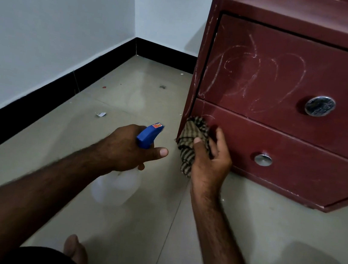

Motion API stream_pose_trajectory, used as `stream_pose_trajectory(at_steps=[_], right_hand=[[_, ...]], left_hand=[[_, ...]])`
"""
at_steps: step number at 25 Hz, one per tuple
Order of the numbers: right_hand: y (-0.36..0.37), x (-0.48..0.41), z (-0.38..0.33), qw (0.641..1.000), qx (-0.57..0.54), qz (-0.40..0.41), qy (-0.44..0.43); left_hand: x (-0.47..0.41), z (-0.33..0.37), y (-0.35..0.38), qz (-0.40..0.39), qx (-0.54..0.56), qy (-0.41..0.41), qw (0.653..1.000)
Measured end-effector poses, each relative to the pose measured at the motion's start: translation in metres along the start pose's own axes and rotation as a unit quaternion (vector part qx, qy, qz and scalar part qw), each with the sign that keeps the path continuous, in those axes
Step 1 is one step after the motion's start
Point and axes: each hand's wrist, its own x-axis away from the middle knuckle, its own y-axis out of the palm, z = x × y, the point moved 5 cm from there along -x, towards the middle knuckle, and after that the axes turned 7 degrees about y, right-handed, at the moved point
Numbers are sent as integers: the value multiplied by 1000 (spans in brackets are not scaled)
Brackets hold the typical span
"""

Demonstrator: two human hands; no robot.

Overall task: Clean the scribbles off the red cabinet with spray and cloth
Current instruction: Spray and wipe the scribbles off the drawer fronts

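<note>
The red cabinet (301, 138) stands at the right with two drawers, each with a round metal knob. White chalk-like scribbles (255, 74) cover the left part of the upper drawer front; a faint line shows on the lower drawer. My right hand (209, 159) holds a checked brown cloth (192, 136) against the lower drawer's left end. My left hand (130, 148) grips a spray bottle (116, 188) by its neck; its blue head (149, 135) points toward the cabinet, and its clear body hangs below my hand.
Grey tiled floor (129, 94) with small bits of litter lies to the left. White walls with a black skirting (62, 89) meet in the corner behind. My bare foot (75, 252) shows at the bottom edge.
</note>
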Motion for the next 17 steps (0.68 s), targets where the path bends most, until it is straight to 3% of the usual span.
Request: stream_pose_trajectory(at_steps=[7,13,17], right_hand=[[-3,-2,14,998,18,27,46],[0,-10,-1,999,7,10,-31],[-5,-8,6,999,24,35,-30]], left_hand=[[0,-2,0,-3,-1,-4,1000],[-1,-1,0,-2,-4,-5,1000],[-2,-3,1,1,-3,-4,1000]])
